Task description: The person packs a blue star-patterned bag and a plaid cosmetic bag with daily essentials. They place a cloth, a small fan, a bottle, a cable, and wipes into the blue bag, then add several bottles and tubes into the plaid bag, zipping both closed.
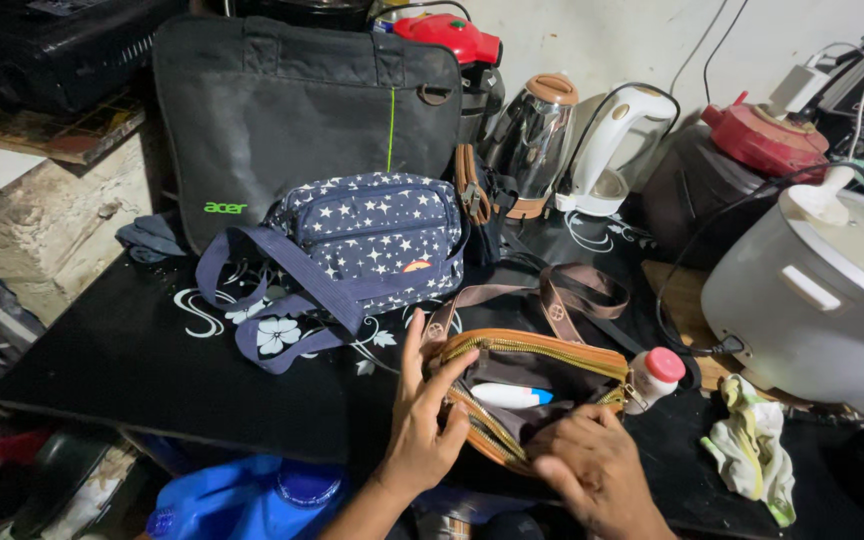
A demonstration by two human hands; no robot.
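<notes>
A brown pouch point(552, 362) with a gold zip lies open near the front edge of the black table point(112, 360). My left hand point(422, 420) grips its left end and holds the opening apart. At the near side, my right hand point(592, 465) holds the lower rim of the pouch. Inside lies a white tube with a blue tip point(510, 396). A small white bottle with a pink cap point(652, 377) rests at the pouch's right end. The pouch's brown strap point(577, 292) loops behind it.
A navy star-print bag point(367, 240) sits behind the pouch, and a black laptop bag point(292, 110) leans further back. Kettles point(542, 135) and a white rice cooker point(817, 295) crowd the back and right. A crumpled cloth point(752, 445) lies at the front right. A blue container point(242, 500) stands below the table.
</notes>
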